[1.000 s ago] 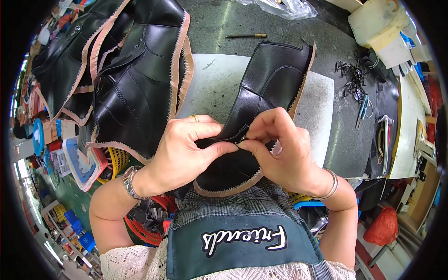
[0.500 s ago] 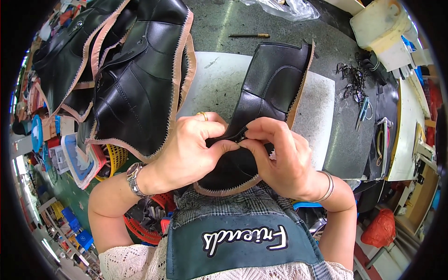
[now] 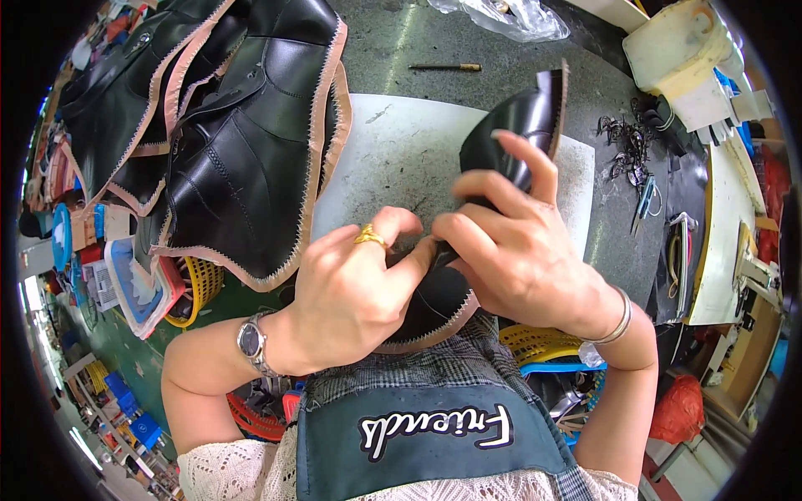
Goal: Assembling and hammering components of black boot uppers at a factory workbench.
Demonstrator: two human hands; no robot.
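Observation:
A black leather boot upper (image 3: 499, 134) with a pale zigzag-cut lining edge is bent between my hands, over a white sheet (image 3: 384, 138). My left hand (image 3: 347, 280) is closed at its edge, thumb and forefinger pinched together near the middle of the piece. My right hand (image 3: 526, 259) grips the same upper just beside those fingertips, its outer fingers raised and partly spread against the far part. What lies right between the fingertips is hidden. The upper's near end shows below my hands, close to my apron (image 3: 434, 417).
Several finished-looking black boot uppers (image 3: 242, 159) are piled at the left. A thin wooden-handled tool (image 3: 445, 67) lies at the back. To the right are a tangle of black bits (image 3: 626, 150), blue-handled snips (image 3: 645, 204) and a whitish container (image 3: 681, 50). A yellow basket (image 3: 200, 292) stands lower left.
The upper has gone from lying fairly flat to folded up, its far part tilting. My right hand has turned, its fingers lifting and spreading. My left hand has shifted slightly nearer.

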